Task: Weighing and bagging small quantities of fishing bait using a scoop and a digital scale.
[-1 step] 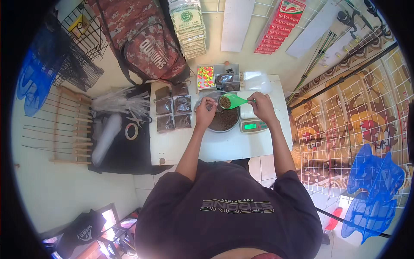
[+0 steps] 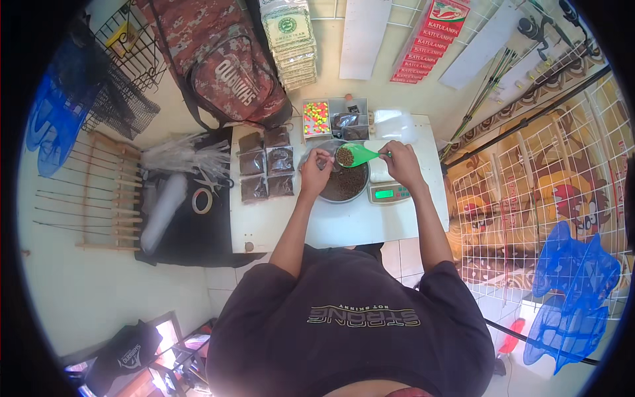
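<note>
My right hand (image 2: 399, 162) is closed round the handle of a green scoop (image 2: 360, 155). Small brown pellets (image 2: 345, 156) fill the scoop's bowl, which is held over a round tub (image 2: 365, 190) with more brown pellets (image 2: 345, 182) inside. Just left of the scoop, the fingers of my left hand (image 2: 316, 169) are pinched on what looks like a small clear plastic bag, mostly hidden by the hand. The scoop's tip is close to those fingers; whether they touch, I cannot tell. Beside the tub, below my right hand, stands a digital scale (image 2: 389, 193) with a lit green display.
Several filled packets (image 2: 267, 165) lie in two columns on the white table (image 2: 278, 221), left of the tub. Behind it is a divided tray (image 2: 336, 106) with bright pieces and dark packets. Clear plastic bags (image 2: 395, 126) lie at the back right. A camouflage backpack (image 2: 225, 73) rises at the back left.
</note>
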### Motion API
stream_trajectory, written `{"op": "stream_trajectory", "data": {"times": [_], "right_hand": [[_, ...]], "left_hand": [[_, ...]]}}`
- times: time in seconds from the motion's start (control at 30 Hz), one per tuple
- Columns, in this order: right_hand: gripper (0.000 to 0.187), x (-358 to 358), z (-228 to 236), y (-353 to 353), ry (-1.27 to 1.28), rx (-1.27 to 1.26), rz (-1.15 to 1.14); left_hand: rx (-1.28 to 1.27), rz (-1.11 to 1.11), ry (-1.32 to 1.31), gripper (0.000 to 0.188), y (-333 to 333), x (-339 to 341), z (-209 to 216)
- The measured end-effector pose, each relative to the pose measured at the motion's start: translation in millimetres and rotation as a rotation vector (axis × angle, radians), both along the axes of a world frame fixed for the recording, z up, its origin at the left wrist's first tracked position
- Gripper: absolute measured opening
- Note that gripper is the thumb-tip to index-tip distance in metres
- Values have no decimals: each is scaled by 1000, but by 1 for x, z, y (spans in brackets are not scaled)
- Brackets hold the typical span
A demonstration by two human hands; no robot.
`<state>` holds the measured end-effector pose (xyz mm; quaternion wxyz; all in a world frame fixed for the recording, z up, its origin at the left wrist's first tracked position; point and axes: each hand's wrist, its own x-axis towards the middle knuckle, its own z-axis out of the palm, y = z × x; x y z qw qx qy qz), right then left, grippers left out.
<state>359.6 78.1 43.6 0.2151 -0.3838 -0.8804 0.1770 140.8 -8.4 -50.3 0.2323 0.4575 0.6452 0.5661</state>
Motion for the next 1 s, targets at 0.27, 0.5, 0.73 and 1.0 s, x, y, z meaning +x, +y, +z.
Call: {"op": "stream_trajectory", "data": {"times": [0.27, 0.5, 0.73, 1.0], "right_hand": [[2, -31, 9, 2, -121, 318, 76], [5, -40, 23, 1, -143, 394, 102], [10, -44, 34, -2, -199, 464, 105], [11, -46, 36, -4, -180, 508, 110]], "left_hand": [[-14, 19, 29, 20, 1, -7, 8], [-17, 37, -10, 19, 0, -9, 26], [-9, 54, 23, 18, 1, -12, 23], [-1, 76, 44, 18, -2, -14, 26]]}}
